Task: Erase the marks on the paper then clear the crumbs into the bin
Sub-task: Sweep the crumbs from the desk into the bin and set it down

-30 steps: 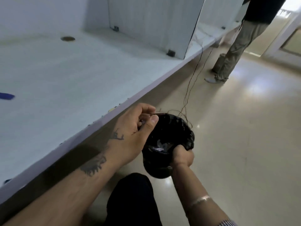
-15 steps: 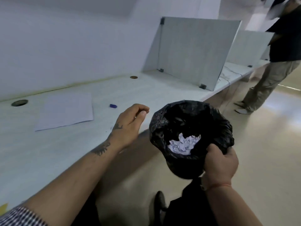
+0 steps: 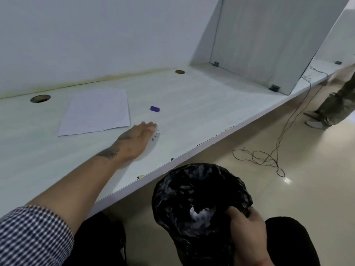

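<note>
Reaching out flat, the left hand lay with straight fingers beside the dark crumbs on the desk. The right hand gripped the bin below the edge. A fast sweep could have sent crumbs past it onto the floor.

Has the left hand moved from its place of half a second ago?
Yes. The left hand was above the desk's front edge beside the bin; now it lies flat further in, nearer the purple eraser and the paper.
</note>
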